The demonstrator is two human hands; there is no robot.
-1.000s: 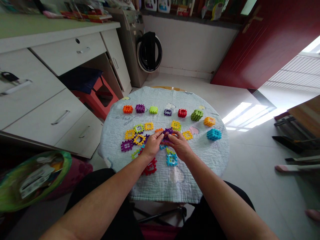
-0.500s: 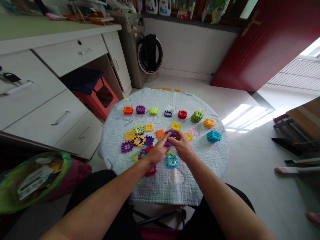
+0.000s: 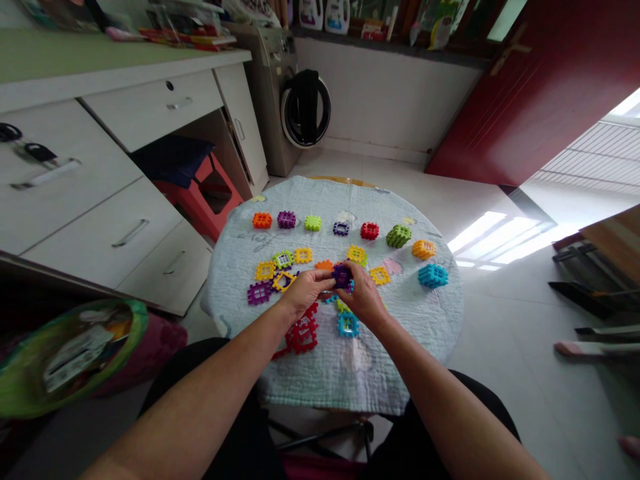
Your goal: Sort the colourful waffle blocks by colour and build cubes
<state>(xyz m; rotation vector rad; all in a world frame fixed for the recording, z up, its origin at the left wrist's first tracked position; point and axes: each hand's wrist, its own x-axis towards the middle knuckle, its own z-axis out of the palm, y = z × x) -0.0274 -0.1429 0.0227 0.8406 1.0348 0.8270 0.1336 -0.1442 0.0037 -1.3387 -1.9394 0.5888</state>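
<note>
A dark purple notched building block [image 3: 341, 275] is held over the middle of the cloth-covered table. My right hand [image 3: 364, 293] is closed round its right side. My left hand [image 3: 306, 291] pinches at its left edge, with thumb and fingers close together. Below the hands, partly covered, are a blue window piece [image 3: 348, 325] and a light green piece. Red pieces [image 3: 304, 333] lie by my left forearm. An orange piece [image 3: 324, 265] shows just behind my left fingers, and a yellow frame [image 3: 379, 275] lies right of my right hand.
Sorted stacks curve along the far side, from orange [image 3: 262, 221] to blue [image 3: 433, 275]. Loose yellow, green and purple pieces [image 3: 259, 293] lie at the left. A drawer cabinet [image 3: 100, 213] and a lined bin [image 3: 140, 327] stand left of the table [image 3: 380, 383].
The view has turned slightly left. My hands have parted a little, so the purple block between them now shows more. Red pieces by my left forearm appear bunched closer to me.
</note>
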